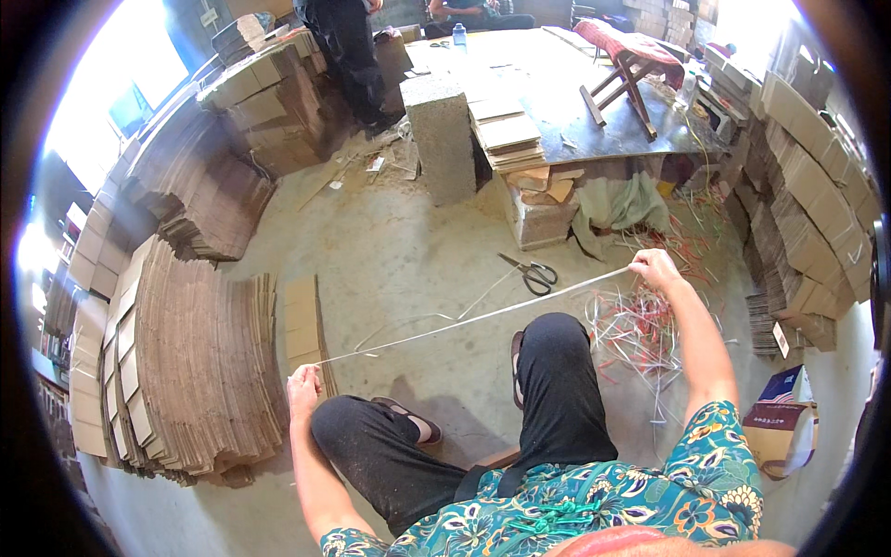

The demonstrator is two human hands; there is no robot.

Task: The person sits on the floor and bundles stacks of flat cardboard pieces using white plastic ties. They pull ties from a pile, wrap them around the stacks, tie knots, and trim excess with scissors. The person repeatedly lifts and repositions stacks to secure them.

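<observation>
A thin white strap (483, 317) is stretched taut between my two hands, above my knees. My left hand (304, 390) pinches its left end, beside a tall stack of flattened cardboard (200, 353). Higher up on the right, my right hand (655, 268) is closed round the other end. Black-handled scissors (534, 277) lie spread on the concrete floor beyond the strap. Another pale strip (399, 320) rests loosely on the floor behind it. Below my right hand sits a tangled heap of white and red strap scraps (636, 330).
A small cardboard pile (303, 320) lies beside the left stack. Ahead are a concrete block (439, 135) and a low platform (603, 116) bearing cardboard sheets and a folding stool (631, 70). Cardboard stacks (803, 200) line the right; a printed bag (781, 422) stands nearby. One person (345, 56) stands at back.
</observation>
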